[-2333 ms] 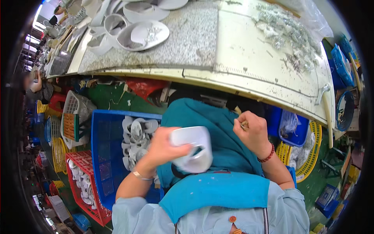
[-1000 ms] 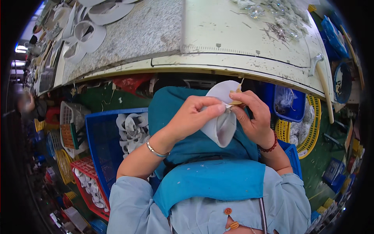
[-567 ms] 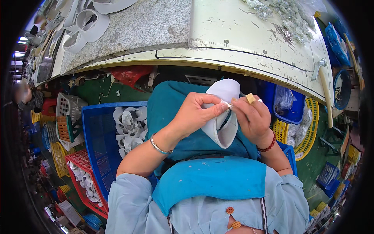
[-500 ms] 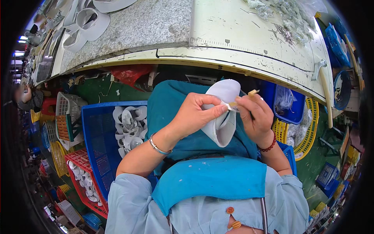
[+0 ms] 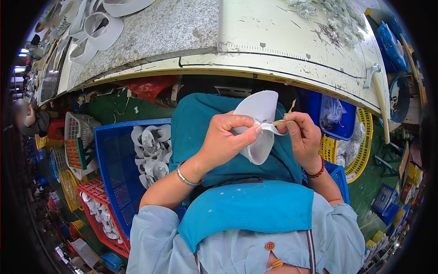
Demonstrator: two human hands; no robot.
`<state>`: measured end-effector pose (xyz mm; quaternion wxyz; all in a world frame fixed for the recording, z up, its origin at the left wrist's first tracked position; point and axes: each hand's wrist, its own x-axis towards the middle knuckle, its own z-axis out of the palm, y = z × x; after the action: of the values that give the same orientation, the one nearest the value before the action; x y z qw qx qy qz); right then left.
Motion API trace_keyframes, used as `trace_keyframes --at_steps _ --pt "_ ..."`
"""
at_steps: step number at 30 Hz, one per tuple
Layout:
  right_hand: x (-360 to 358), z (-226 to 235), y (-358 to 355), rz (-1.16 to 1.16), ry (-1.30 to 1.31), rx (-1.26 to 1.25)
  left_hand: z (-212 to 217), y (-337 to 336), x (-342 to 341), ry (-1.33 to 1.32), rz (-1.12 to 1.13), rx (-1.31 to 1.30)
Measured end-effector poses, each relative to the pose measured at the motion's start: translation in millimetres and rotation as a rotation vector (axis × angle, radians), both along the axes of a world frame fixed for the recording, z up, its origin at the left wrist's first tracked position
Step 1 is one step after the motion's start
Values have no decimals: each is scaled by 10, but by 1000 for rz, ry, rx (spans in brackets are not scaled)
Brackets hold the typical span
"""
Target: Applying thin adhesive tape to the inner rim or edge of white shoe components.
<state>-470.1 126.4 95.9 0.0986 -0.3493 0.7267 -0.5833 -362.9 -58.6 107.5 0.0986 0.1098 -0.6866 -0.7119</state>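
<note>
White curved piece (image 5: 265, 102) is over the teal apron (image 5: 197, 112), on the wearer's side of the table (image 5: 283, 41). Left hand (image 5: 228, 137) pinches its side; right hand (image 5: 303, 134), just apart, pinches a tan strip (image 5: 278, 123). Step, as judged: working the strip at that side; next move calls for a steady left pinch. Long axis runs table-to-wearer, far end leaning right.

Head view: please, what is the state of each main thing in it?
White shoe upper, pinched by left hand
Tan strip, pinched by right hand
Large blue crate, open, holding white pieces
Red crate, open, holding white pieces
Hammer, lying, handle past bench edge
</note>
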Motion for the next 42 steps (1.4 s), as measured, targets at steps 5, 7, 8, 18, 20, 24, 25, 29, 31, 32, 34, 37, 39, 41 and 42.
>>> trace_keyframes --at_steps 5,7,8,18,20,24,25,29,31,32,34,37,39,41,42 --pt "-23 2 74 88 -244 44 101 35 73 97 14 -181" --pt "-65 22 87 85 -228 91 124 15 85 116 20 -190" --pt "-84 39 96 86 -212 140 131 -3 97 112 29 -197" --pt "-179 8 -142 433 -64 484 419 -331 223 138 219 -20" --pt "-322 -508 -281 308 2 463 571 -419 361 169 244 -76" --pt "-559 -1155 -688 261 225 267 866 -458 755 210 327 -200" --pt "-560 -1106 -860 366 155 338 906 -435 832 272 376 -199" --pt "-982 -1448 -1030 72 40 547 941 -455 965 419 557 -312" --pt "-1164 -1557 -915 -100 425 444 865 -518 1048 342 562 -325" --pt "-1237 -1556 -801 -146 506 434 814 -539 1063 264 566 -337" --pt "-1410 -1509 -528 -238 671 415 721 -526 1011 238 561 -313" --pt "-1513 -1329 -39 -327 725 447 565 -537 943 206 529 -204" --pt "-1416 -1151 397 -388 599 548 519 -532 874 190 495 -181" --pt "-1408 -1043 670 -454 573 603 500 -527 810 165 465 -165" --pt "-1412 -957 761 -493 659 562 488 -523 763 156 412 -169"
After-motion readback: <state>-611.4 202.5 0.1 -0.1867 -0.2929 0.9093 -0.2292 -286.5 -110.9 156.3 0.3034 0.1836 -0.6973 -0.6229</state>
